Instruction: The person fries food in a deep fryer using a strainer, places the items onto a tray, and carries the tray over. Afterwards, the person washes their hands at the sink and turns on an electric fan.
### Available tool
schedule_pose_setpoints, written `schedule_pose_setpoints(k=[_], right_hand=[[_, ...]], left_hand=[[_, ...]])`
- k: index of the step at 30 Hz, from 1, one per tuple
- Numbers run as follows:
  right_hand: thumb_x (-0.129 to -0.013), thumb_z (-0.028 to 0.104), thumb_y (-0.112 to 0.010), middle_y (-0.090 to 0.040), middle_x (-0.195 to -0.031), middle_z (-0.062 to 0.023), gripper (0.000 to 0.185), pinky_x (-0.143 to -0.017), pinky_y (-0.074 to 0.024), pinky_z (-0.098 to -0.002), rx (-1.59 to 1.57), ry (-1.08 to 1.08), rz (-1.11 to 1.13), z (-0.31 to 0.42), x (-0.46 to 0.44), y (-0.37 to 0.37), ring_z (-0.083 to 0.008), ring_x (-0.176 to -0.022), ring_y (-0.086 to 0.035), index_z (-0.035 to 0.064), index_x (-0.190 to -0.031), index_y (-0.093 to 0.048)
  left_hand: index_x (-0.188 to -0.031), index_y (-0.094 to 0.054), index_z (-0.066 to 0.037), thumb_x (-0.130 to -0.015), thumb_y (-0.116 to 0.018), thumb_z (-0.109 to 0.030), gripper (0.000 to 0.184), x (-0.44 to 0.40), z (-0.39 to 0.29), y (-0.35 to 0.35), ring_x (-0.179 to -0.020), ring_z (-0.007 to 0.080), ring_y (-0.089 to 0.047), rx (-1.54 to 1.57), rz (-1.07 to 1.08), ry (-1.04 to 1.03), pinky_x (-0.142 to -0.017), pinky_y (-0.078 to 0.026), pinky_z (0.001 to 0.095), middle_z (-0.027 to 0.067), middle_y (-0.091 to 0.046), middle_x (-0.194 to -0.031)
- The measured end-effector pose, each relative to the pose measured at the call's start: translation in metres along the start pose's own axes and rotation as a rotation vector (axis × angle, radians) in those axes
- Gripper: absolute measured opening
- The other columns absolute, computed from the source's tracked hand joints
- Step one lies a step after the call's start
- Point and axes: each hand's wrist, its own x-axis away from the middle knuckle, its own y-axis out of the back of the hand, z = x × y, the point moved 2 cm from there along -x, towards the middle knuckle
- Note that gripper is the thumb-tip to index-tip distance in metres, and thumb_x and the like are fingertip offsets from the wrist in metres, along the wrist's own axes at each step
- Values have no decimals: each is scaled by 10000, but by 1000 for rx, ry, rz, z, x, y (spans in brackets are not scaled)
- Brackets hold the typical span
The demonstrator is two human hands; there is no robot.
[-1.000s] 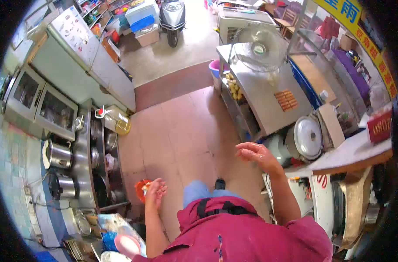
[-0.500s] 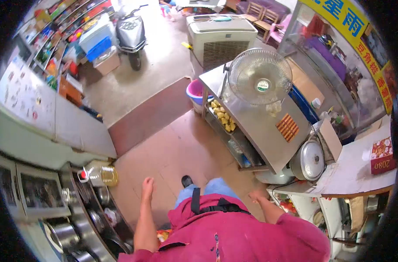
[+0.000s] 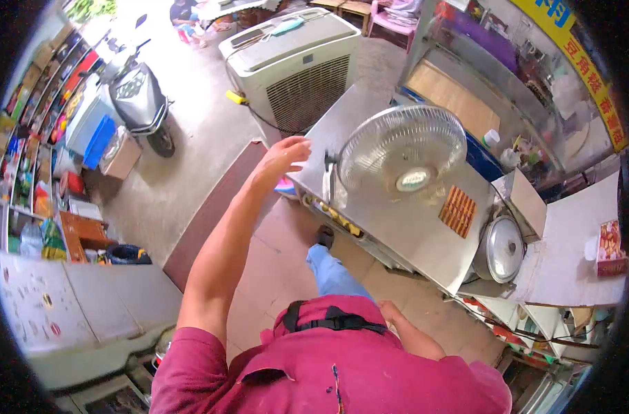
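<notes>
My left hand [image 3: 285, 157] is stretched forward, empty, with its fingers partly extended, above the corner of a metal-topped table [image 3: 380, 231]. Closest to it is a standing electric fan [image 3: 404, 155], whose round wire guard faces up toward me; a gap separates hand and fan. Low beside my waist is my right hand [image 3: 392, 315], near my jeans [image 3: 342, 272]; its fingers are too small and partly hidden to make out. On the table lies a red-and-tan slatted mat [image 3: 458, 211].
A large air cooler [image 3: 307, 83] stands beyond the table, with a yellow-ended cord [image 3: 237, 98]. A raised step edge [image 3: 211, 217] crosses the floor. A lidded pot [image 3: 502, 250] stands at right, a scooter [image 3: 141, 103] at upper left. White cabinets [image 3: 80, 297] line the left.
My left arm has risen and reached forward toward the fan and table. My body has moved closer to the table, one foot ahead. The right hand has drawn nearer my waist.
</notes>
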Motion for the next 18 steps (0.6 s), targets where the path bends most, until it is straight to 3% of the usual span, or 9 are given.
schedule_pose_setpoints(k=[2,5,8,10,11,13,14,16,18], right_hand=[[-806,252,-508,-667,-838,-158,279,-691,-512,-402,-43,-55,3,18,-20,22,-318,-775,-644,73,-924,-686],[-799,222,-505,-653,-734,-140,261,-596,-518,-357,-261,-328,141,50,-31,59,-253,-644,-638,77,-900,-697],[-787,175,-520,-634,-685,-119,231,-523,-502,-315,-514,-362,-12,64,-38,72,-189,-554,-603,79,-892,-702],[-879,257,-510,-689,-903,-112,317,-753,-496,-345,-426,-401,103,87,-40,98,-223,-807,-639,1,-919,-693],[-879,257,-510,-689,-903,-112,317,-753,-496,-345,-434,-413,106,87,-42,95,-223,-807,-639,1,-919,-693],[-878,237,-505,-678,-918,-108,322,-756,-502,-357,-952,-710,-7,80,-40,72,-239,-814,-637,-22,-970,-674],[-878,237,-505,-678,-918,-108,322,-756,-502,-357,-960,-727,-6,68,-39,51,-239,-814,-637,-22,-970,-674],[-820,180,-599,-656,-739,-72,208,-551,-479,-314,-1334,-745,-133,45,-33,11,-171,-611,-588,6,-895,-686],[-822,186,-607,-656,-746,-72,210,-562,-480,-310,-1327,-717,-193,87,-15,37,-171,-632,-589,4,-894,-686]], left_hand=[[-1257,-503,-65,-862,-593,-437,549,-55,-20,-8,-1092,205,-542,-7,88,16,-874,-444,347,82,-584,-1148],[-1295,-477,-74,-858,-590,-479,607,-117,-28,-39,-1161,228,-515,-48,230,79,-932,-426,378,97,-562,-1220],[-1300,-480,-83,-854,-592,-491,615,-159,-34,-80,-1170,221,-498,-113,374,155,-951,-407,390,93,-557,-1232],[-1297,-487,-86,-852,-592,-493,613,-174,-38,-103,-1177,215,-485,-134,456,199,-963,-394,395,87,-555,-1237],[-1285,-501,-93,-850,-596,-491,598,-179,-38,-114,-1143,196,-489,-152,532,238,-940,-398,384,67,-564,-1205],[-1273,-515,-101,-847,-599,-489,583,-190,-34,-130,-1108,178,-493,-164,623,288,-917,-402,373,46,-573,-1172],[-1232,-549,-124,-829,-608,-510,561,-198,-28,-136,-1060,171,-506,-146,677,297,-896,-408,361,43,-580,-1141],[-1127,-616,-163,-811,-622,-499,461,-211,-11,-147,-919,127,-535,-77,742,327,-814,-424,327,11,-610,-1015],[-1107,-620,-144,-835,-609,-443,404,-218,-8,-149,-843,103,-538,-71,770,367,-754,-428,286,-5,-611,-956]])
